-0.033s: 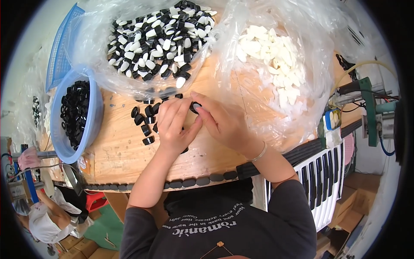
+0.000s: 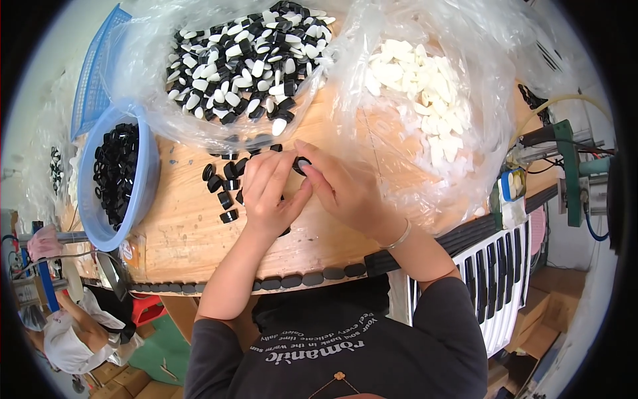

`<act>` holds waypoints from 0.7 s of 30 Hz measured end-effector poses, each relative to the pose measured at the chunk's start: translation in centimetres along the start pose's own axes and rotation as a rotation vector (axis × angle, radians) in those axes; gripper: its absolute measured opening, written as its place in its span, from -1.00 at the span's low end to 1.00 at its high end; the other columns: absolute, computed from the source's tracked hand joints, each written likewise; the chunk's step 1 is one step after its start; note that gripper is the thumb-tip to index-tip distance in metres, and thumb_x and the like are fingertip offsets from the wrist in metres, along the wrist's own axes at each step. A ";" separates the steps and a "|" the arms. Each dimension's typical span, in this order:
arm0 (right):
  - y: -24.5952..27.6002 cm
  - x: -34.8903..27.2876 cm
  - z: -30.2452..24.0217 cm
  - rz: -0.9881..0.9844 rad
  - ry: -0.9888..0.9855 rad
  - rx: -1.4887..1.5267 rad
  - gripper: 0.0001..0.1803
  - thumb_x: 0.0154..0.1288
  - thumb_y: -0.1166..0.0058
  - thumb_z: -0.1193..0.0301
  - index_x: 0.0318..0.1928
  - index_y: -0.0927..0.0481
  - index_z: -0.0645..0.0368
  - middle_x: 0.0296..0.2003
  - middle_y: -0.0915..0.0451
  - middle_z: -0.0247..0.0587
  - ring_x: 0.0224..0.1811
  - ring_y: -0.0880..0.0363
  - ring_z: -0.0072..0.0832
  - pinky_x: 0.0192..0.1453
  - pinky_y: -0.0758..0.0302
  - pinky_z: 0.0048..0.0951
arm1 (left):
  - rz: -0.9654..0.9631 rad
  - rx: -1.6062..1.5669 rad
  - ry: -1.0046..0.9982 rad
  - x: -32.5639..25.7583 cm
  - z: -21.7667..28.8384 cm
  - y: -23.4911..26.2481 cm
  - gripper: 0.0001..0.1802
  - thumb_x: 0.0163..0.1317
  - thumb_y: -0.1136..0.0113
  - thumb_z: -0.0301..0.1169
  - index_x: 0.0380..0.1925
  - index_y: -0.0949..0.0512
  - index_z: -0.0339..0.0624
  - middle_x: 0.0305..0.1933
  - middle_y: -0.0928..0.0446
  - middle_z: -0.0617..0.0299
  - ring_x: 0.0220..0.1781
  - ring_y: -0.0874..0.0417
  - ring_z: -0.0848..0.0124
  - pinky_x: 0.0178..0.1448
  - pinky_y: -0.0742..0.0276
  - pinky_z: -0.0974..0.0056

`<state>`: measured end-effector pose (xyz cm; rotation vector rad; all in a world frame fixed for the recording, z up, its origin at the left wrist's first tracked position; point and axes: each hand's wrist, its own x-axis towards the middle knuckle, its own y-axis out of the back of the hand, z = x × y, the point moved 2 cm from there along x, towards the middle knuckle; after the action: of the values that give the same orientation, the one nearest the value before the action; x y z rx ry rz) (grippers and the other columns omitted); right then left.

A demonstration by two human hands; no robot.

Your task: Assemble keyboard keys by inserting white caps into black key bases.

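A small oval black ring-like piece (image 2: pixel 300 165) with a pale patch inside is pinched between the thumb and index finger of my right hand (image 2: pixel 349 193). My left hand (image 2: pixel 271 193) steadies the same piece from the left, its fingers curled together and partly hiding it. Several loose black pieces (image 2: pixel 230 185) lie on the wooden table just left of my left hand. Beyond both hands, a clear plastic bag holds a heap of black pieces with white oval inserts (image 2: pixel 249 66). White oval pieces (image 2: pixel 425 93) fill another clear bag at the far right.
A blue basin (image 2: pixel 151 179) of black pieces stands at the left, with a blue plastic basket (image 2: pixel 93 73) behind it. Dark oval pads (image 2: pixel 292 281) line the table's near edge. A green-framed machine (image 2: pixel 566 166) is at the right. Another person (image 2: pixel 83 332) works at the lower left.
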<state>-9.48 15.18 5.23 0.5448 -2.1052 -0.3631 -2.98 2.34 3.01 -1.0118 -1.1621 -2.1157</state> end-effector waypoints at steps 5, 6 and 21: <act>-0.5 0.0 -0.3 -0.030 0.005 0.038 -0.55 0.24 -0.09 0.59 0.17 -0.45 0.26 0.03 -0.57 0.02 -0.32 -0.69 -0.40 -0.31 -0.58 -0.49 | 0.047 -0.023 0.001 -0.1 -0.2 0.1 -0.46 -0.29 -0.43 -0.57 -0.15 -0.56 -0.40 -0.19 -0.59 0.05 -0.18 -0.56 0.12 -0.11 -0.50 0.18; -0.6 0.1 -0.3 -0.034 -0.002 0.088 -0.53 0.25 -0.07 0.58 0.20 -0.43 0.28 0.09 -0.53 0.04 -0.37 -0.68 -0.46 -0.33 -0.56 -0.52 | 0.062 -0.015 0.007 -0.1 -0.2 0.2 -0.46 -0.30 -0.44 -0.58 -0.16 -0.57 -0.40 -0.19 -0.59 0.05 -0.18 -0.56 0.12 -0.11 -0.50 0.18; -0.5 -0.4 2.6 -0.266 -0.776 0.762 -0.74 0.27 -0.12 0.59 -0.03 -0.57 0.42 -0.26 -0.64 -0.25 -0.26 -0.56 -0.73 -0.19 -0.51 -0.70 | 0.052 -0.025 -0.036 0.0 -0.4 0.2 -0.46 -0.28 -0.44 -0.58 -0.14 -0.58 -0.39 -0.21 -0.59 0.06 -0.16 -0.55 0.11 -0.10 -0.50 0.16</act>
<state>-11.35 15.14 3.27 1.2915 -2.9240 0.1450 -2.96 1.88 2.96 -1.0842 -1.1172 -2.0836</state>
